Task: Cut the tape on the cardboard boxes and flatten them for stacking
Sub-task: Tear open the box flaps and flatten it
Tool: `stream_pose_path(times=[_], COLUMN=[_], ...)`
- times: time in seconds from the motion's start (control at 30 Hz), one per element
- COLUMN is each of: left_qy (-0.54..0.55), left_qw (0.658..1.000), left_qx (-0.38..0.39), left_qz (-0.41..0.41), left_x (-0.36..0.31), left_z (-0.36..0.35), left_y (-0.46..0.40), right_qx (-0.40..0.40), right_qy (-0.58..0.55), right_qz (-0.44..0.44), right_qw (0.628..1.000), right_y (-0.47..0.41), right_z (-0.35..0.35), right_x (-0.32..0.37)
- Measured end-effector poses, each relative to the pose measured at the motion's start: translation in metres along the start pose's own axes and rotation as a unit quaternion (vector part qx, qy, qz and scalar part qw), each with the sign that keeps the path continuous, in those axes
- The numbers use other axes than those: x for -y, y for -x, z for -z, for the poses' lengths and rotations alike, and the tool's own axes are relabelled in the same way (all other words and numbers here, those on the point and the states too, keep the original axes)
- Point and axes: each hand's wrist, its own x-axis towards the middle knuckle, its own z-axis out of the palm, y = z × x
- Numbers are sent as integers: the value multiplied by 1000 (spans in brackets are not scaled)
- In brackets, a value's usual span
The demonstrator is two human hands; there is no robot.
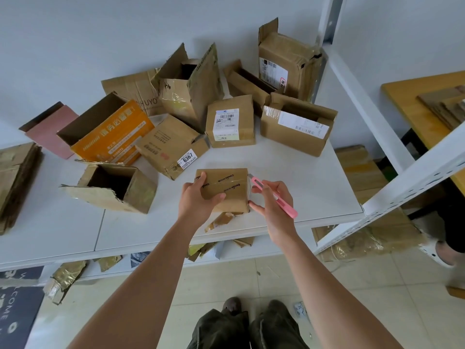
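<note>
Head view: the small taped cardboard box (222, 190) sits near the front edge of the white tabletop (289, 157), in front of a cluster of opened boxes (188, 96). The left hand (198, 197) grips its near left corner; the right hand (273, 200) holds a pink utility knife (274, 195), blade at the box's upper right edge. A slip along the glossy tape (224, 185) could carry the blade toward the left fingers
</note>
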Motion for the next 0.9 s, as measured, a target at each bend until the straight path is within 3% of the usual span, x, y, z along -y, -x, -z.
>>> stream_pose_path(times=[0.63,0.9], left_qy=[-81,-196], left_qw=[996,978], left_qx=[25,-20], left_qz=[-2,-68], left_x=[-11,-27], left_z=[4,9], left_y=[6,7], right_qx=[76,-79], right_qy=[118,-14], right_qz=[42,67], right_qw=[989,995], right_y=[34,48], right_z=[18,0], right_x=[-12,-9])
